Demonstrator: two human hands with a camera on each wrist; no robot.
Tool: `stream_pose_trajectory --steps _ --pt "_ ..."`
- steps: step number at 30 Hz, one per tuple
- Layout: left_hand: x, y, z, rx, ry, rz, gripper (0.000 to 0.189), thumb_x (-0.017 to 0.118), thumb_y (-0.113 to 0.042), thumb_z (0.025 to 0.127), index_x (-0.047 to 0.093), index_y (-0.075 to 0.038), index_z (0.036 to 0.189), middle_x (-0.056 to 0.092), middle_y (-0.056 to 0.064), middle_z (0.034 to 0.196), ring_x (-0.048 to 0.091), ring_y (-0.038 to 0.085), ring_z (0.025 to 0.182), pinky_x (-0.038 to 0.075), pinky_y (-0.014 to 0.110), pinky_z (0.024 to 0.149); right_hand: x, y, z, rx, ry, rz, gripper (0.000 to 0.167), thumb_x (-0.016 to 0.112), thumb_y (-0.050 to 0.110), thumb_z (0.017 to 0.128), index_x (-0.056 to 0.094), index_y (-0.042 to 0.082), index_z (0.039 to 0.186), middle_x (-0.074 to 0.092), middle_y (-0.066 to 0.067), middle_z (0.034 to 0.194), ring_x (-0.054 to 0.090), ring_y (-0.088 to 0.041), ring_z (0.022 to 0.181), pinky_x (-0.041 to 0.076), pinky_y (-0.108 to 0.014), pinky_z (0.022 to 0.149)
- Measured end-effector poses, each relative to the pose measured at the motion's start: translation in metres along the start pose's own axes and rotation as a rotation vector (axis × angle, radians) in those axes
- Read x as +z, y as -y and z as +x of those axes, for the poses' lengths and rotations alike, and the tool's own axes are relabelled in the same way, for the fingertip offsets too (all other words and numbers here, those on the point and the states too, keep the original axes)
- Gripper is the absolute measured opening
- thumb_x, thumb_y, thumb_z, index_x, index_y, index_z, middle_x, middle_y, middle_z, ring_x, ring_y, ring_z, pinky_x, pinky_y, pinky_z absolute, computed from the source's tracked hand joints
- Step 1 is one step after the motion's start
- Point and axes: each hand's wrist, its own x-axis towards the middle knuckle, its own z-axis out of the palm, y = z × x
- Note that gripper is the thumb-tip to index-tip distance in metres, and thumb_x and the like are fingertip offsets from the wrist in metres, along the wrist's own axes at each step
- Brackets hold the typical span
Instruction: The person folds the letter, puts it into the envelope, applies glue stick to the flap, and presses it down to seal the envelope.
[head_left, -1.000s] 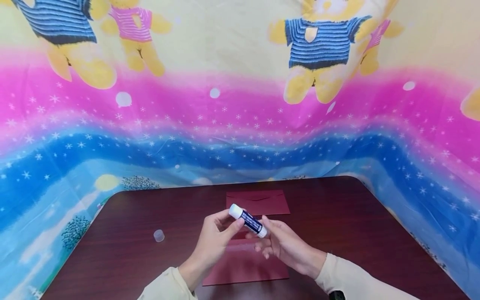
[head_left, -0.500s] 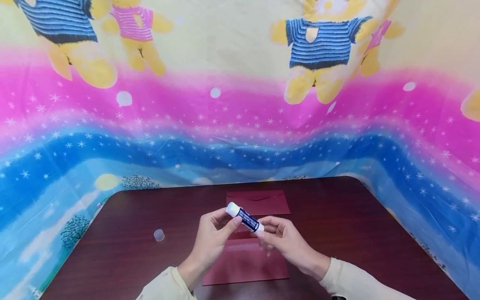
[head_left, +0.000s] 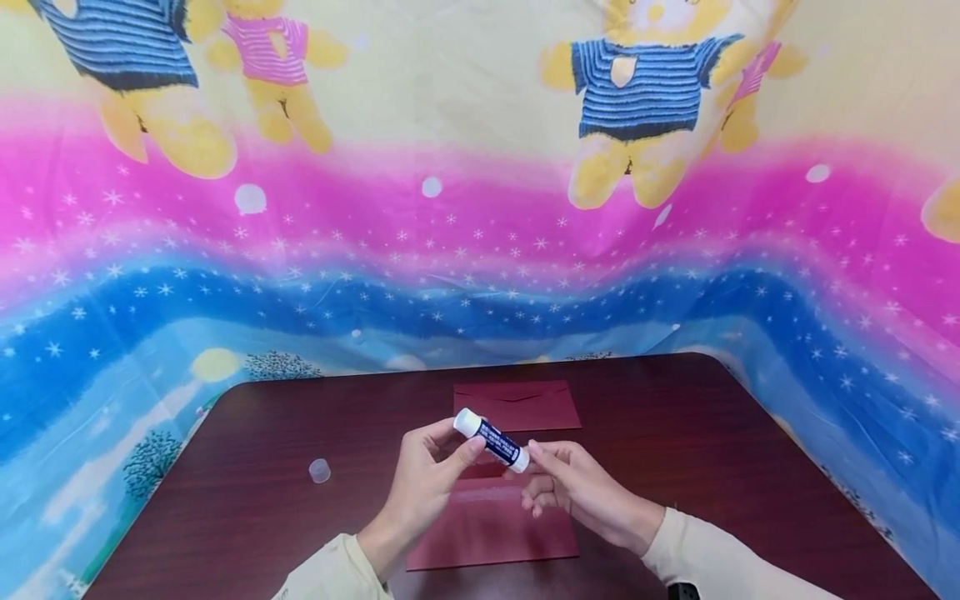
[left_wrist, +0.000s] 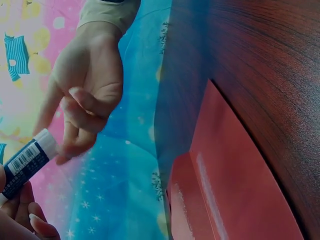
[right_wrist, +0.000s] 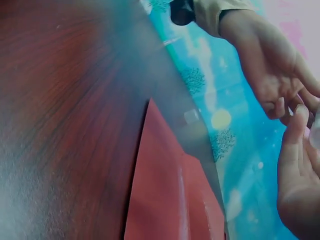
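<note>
My left hand (head_left: 420, 475) grips a glue stick (head_left: 495, 440) with a dark blue label and white ends, pinched between thumb and fingers. The stick slants above the table, its upper end toward the left. At its lower white end, the thumb and fingers of my right hand (head_left: 588, 492) pinch the base. The left wrist view shows the barcode side of the glue stick (left_wrist: 27, 162). Below both hands lies a red envelope (head_left: 487, 533) with its flap unfolded. Whitish glue streaks (left_wrist: 210, 195) run along the flap's fold and edge.
A second red envelope (head_left: 517, 406), flap folded down, lies farther back on the dark wooden table (head_left: 675, 433). A small translucent cap (head_left: 319, 471) rests on the table at left. Patterned cloth (head_left: 480, 250) hangs around the table's back and sides.
My right fingers have shifted around the glue stick's lower end, closing in and then turning over. The left hand keeps its hold, and the envelopes and cap stay put.
</note>
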Motion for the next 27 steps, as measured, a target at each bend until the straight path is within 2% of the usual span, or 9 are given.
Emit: stream_pose_trajectory --steps 2,5,8,10,13,15,20,22,27 --pt "0.0002 0.0001 0.0001 0.000 0.002 -0.006 0.028 0.070 -0.008 0.094 0.069 0.007 0.118 0.074 0.030 0.104 0.076 0.010 0.084 0.059 0.024 0.085 -0.0023 -0.0002 -0.0005 0.002 0.015 0.021 0.027 0.050 0.026 0.108 0.065 0.006 0.118 0.075 0.006 0.096 0.066 -0.002 0.072 0.056 -0.018 0.066" --pt "0.0007 0.0007 -0.0003 0.001 0.006 0.000 0.028 0.070 -0.008 0.094 0.069 0.006 0.118 0.074 0.030 0.104 0.075 0.010 0.084 0.059 0.024 0.085 -0.0040 0.0000 0.0009 -0.025 -0.043 -0.051 0.012 0.062 0.016 0.101 0.065 0.010 0.110 0.073 0.005 0.095 0.065 -0.005 0.073 0.056 -0.021 0.068" --pt "0.0015 0.0020 -0.0005 -0.011 -0.006 0.006 0.027 0.070 -0.009 0.094 0.070 0.005 0.117 0.074 0.028 0.103 0.075 0.010 0.084 0.058 0.024 0.085 -0.0034 0.0004 0.0028 -0.030 -0.105 -0.121 0.018 0.070 0.013 0.094 0.061 0.008 0.109 0.071 0.001 0.098 0.066 -0.008 0.074 0.057 -0.025 0.070" --pt "0.0020 0.0027 -0.0004 -0.022 -0.018 0.011 0.027 0.071 -0.009 0.094 0.071 0.005 0.116 0.075 0.027 0.102 0.074 0.009 0.083 0.058 0.023 0.084 -0.0035 0.0003 0.0032 -0.024 -0.070 -0.099 0.020 0.066 0.016 0.098 0.059 0.007 0.115 0.070 0.000 0.102 0.067 -0.009 0.075 0.058 -0.025 0.070" --pt "0.0025 0.0027 -0.0007 -0.030 -0.032 0.014 0.025 0.071 -0.008 0.093 0.071 0.004 0.115 0.075 0.026 0.100 0.073 0.009 0.082 0.058 0.024 0.083 -0.0051 -0.0014 0.0020 -0.013 0.035 -0.024 0.024 0.053 0.021 0.106 0.062 0.006 0.122 0.073 0.003 0.101 0.068 -0.006 0.076 0.058 -0.022 0.070" --pt "0.0027 0.0029 -0.0011 -0.025 -0.032 0.019 0.025 0.071 -0.008 0.093 0.071 0.004 0.115 0.075 0.026 0.100 0.073 0.008 0.082 0.058 0.024 0.083 -0.0062 -0.0026 0.0016 -0.019 0.086 0.012 0.027 0.047 0.022 0.109 0.064 0.005 0.120 0.073 0.004 0.098 0.067 -0.004 0.076 0.057 -0.020 0.070" --pt "0.0031 0.0040 -0.0022 -0.021 -0.039 0.032 0.025 0.072 -0.008 0.093 0.072 0.004 0.114 0.075 0.025 0.096 0.071 0.007 0.079 0.058 0.024 0.080 -0.0060 -0.0035 0.0020 -0.033 0.005 -0.076 0.016 0.061 0.016 0.102 0.064 0.004 0.112 0.072 0.006 0.088 0.065 -0.005 0.073 0.057 -0.022 0.069" --pt "0.0032 0.0042 -0.0028 -0.033 -0.048 0.030 0.025 0.072 -0.008 0.092 0.072 0.004 0.114 0.076 0.024 0.095 0.070 0.007 0.078 0.058 0.023 0.079 -0.0054 -0.0036 0.0024 -0.025 -0.030 -0.111 0.018 0.065 0.015 0.099 0.063 0.003 0.113 0.072 0.006 0.088 0.066 -0.006 0.073 0.058 -0.023 0.069" --pt "0.0037 0.0045 -0.0036 -0.040 -0.061 0.030 0.026 0.073 -0.008 0.092 0.072 0.004 0.114 0.076 0.025 0.098 0.070 0.008 0.078 0.059 0.023 0.079 -0.0050 -0.0052 0.0035 -0.040 0.029 -0.105 0.036 0.056 0.018 0.104 0.056 -0.010 0.127 0.073 0.004 0.096 0.068 -0.006 0.074 0.059 -0.024 0.069"
